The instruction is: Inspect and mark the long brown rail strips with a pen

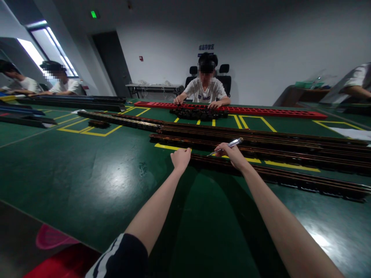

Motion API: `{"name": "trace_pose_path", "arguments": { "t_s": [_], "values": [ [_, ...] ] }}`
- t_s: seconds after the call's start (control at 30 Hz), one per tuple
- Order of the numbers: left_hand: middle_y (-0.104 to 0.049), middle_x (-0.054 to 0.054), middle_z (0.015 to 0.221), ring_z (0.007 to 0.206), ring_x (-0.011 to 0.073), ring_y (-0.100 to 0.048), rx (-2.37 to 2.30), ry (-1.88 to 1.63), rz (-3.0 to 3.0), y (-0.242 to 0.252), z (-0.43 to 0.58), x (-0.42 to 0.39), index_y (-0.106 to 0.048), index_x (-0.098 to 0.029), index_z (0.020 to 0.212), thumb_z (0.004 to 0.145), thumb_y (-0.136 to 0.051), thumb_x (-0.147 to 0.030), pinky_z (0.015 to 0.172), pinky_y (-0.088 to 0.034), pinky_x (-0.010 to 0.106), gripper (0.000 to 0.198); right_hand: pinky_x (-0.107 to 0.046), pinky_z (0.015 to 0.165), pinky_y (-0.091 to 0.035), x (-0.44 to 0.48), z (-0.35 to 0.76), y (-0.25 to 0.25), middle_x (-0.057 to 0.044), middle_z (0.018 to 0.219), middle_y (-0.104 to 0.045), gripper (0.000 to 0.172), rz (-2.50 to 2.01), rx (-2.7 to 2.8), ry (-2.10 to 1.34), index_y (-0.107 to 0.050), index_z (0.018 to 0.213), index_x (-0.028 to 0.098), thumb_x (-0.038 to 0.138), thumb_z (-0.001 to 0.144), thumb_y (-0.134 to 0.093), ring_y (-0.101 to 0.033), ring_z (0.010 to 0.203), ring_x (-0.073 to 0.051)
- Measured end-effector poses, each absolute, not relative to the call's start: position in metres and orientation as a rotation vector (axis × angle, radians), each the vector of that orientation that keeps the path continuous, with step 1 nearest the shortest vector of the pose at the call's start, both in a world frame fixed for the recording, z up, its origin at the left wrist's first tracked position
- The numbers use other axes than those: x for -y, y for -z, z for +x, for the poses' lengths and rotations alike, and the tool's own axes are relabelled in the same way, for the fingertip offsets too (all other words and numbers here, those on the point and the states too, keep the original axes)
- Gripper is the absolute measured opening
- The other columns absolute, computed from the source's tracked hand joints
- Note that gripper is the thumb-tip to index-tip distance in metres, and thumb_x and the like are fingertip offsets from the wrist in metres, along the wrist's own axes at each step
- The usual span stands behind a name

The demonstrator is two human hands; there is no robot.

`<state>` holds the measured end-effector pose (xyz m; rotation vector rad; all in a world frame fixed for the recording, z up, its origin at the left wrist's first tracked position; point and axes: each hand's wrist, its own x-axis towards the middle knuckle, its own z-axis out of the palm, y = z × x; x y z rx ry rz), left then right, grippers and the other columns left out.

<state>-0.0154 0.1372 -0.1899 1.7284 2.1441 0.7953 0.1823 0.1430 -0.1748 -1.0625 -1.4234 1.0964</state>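
My left hand [181,159] is closed around the left end of a long dark strip [285,178] lying on the green table. My right hand [231,154] grips a screwdriver [235,142] with a clear, shiny handle. Its thin shaft slants down to the left, with the tip at the strip a little right of my left hand. Whether the tip touches the strip, I cannot tell. Beyond both hands, more long dark strips [261,148] lie side by side, running to the right edge of the view. The fingers of my left hand are partly hidden.
Across the green table [87,173], a person [207,87] handles a pile of small black parts [198,113] beside a red slotted rail [275,111]. A short dark piece [99,124] lies left, near yellow tape lines. Other people sit at far left; one is at right.
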Motion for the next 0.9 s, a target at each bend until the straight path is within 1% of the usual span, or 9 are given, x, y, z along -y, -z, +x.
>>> {"name": "trace_pose_path", "arguments": {
  "t_s": [0.13, 0.3, 0.6, 0.9],
  "values": [
    [-0.069, 0.006, 0.068, 0.068, 0.0187, -0.064, -2.122, -0.815, 1.733, 0.1904, -0.0156, -0.1365, -0.061, -0.019, 0.056, 0.091, -0.035, -0.033, 0.09, -0.042, 0.036, 0.046, -0.03, 0.06, -0.05, -0.1427, 0.1817, 0.1747, -0.004, 0.056, -0.063, 0.024, -1.058, 1.404, -1.092, -0.064, 0.059, 0.016, 0.04, 0.065, -0.065, -0.06, 0.056, -0.016],
    [-0.07, 0.006, 0.071, 0.071, 0.0197, -0.065, -2.127, -0.792, 1.73, 0.1887, -0.0155, -0.1352, -0.064, -0.019, 0.06, 0.091, -0.035, -0.033, 0.09, -0.042, 0.035, 0.046, -0.029, 0.059, -0.051, -0.1418, 0.1812, 0.173, -0.004, 0.054, -0.062, 0.018, -1.064, 1.386, -1.094, -0.064, 0.056, 0.017, 0.034, 0.064, -0.064, -0.06, 0.056, -0.016],
    [-0.074, 0.009, 0.082, 0.084, 0.0235, -0.067, -2.19, -0.755, 1.753, 0.1883, -0.0154, -0.1372, -0.07, -0.018, 0.066, 0.09, -0.036, -0.033, 0.09, -0.043, 0.036, 0.044, -0.027, 0.056, -0.049, -0.1423, 0.1796, 0.1734, -0.002, 0.05, -0.059, 0.017, -1.042, 1.32, -1.098, -0.063, 0.051, 0.017, 0.033, 0.058, -0.061, -0.057, 0.05, -0.013],
    [-0.073, 0.008, 0.078, 0.079, 0.0221, -0.066, -2.159, -0.775, 1.752, 0.1888, -0.016, -0.1361, -0.068, -0.019, 0.063, 0.09, -0.036, -0.033, 0.089, -0.043, 0.035, 0.045, -0.028, 0.054, -0.047, -0.1434, 0.1832, 0.174, -0.001, 0.047, -0.056, 0.015, -1.051, 1.274, -1.084, -0.061, 0.047, 0.019, 0.03, 0.057, -0.057, -0.053, 0.048, -0.013]
  ]
}}
